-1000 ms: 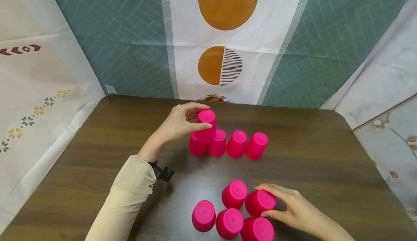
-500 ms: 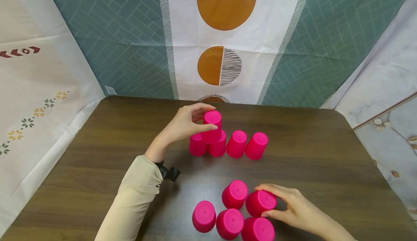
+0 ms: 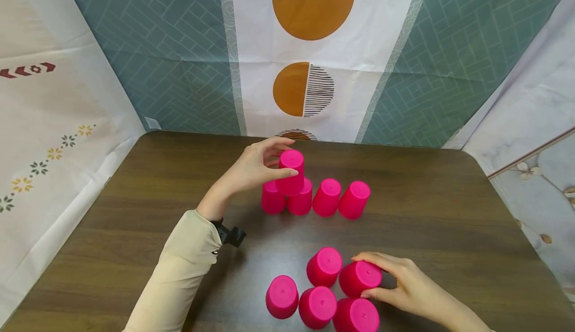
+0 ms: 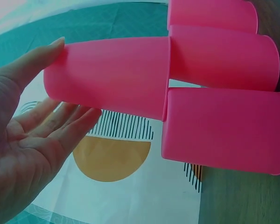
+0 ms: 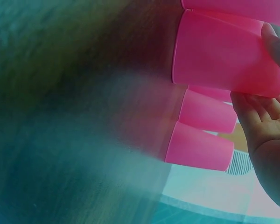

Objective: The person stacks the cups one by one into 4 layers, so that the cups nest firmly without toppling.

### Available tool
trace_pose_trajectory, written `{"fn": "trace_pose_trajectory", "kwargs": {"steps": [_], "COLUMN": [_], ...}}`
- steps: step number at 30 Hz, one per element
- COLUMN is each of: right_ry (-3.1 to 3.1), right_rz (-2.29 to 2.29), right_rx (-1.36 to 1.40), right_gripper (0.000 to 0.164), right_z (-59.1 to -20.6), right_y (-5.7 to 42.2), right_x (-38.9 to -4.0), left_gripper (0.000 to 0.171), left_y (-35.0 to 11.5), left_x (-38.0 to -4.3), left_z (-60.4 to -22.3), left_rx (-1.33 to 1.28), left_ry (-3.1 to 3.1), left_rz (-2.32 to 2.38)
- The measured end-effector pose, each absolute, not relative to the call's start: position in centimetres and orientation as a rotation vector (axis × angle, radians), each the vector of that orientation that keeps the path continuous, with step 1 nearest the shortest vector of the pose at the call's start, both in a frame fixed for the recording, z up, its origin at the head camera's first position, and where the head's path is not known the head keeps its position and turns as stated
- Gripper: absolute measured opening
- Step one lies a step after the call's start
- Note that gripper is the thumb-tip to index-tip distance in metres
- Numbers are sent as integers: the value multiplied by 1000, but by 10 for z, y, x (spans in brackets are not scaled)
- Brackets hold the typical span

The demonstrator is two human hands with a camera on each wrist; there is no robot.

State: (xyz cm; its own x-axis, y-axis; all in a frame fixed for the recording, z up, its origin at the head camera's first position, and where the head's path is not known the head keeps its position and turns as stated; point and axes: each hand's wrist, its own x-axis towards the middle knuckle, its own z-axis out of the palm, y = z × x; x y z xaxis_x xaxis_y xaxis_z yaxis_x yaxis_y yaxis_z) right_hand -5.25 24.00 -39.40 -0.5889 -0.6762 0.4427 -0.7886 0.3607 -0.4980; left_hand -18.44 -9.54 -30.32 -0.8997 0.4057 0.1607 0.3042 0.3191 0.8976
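Four pink upturned cups stand in a row at the back; a fifth pink cup (image 3: 291, 169) sits on the left pair, the outer cup (image 3: 272, 203) and its neighbour (image 3: 301, 202). My left hand (image 3: 251, 169) holds this upper cup between thumb and fingers, the index finger raised off its top edge. In the left wrist view the upper cup's (image 4: 107, 77) rim meets the bases of the cups beneath. At the front right, my right hand (image 3: 406, 287) grips another upturned cup (image 3: 358, 278) by its sides, close over the table. A lower cup (image 5: 200, 147) shows beyond it.
Several more upturned pink cups cluster at the front, among them a left one (image 3: 282, 297) and a near one (image 3: 359, 316). The back row's right end is a pair, its last cup (image 3: 355, 199). Patterned cloths (image 3: 179, 52) hang behind the brown table (image 3: 440, 207).
My left hand has carried the upper cup slightly right over the left pair, then a touch back left; its index finger has lifted. My right hand stays in place.
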Motion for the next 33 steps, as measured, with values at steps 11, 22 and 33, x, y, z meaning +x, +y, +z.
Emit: {"fn": "trace_pose_trajectory", "kwargs": {"steps": [11,22,33], "right_ry": [-2549,-2563,-2480], "right_rz": [1051,1025,1054], "right_rx": [1296,1288,1306], "right_gripper": [57,56,57], "right_z": [-391,-391,-393], "right_y": [241,241,241], "right_x": [-51,-51,-50], "left_gripper": [52,59,66], "left_y": [-96,-98,-110], "left_x": [-186,-184,-168], "left_z": [-305,-312,-316], "left_rx": [737,757,645], "left_ry": [2482,2520,2579], "left_rz": [1608,1600,1623]}}
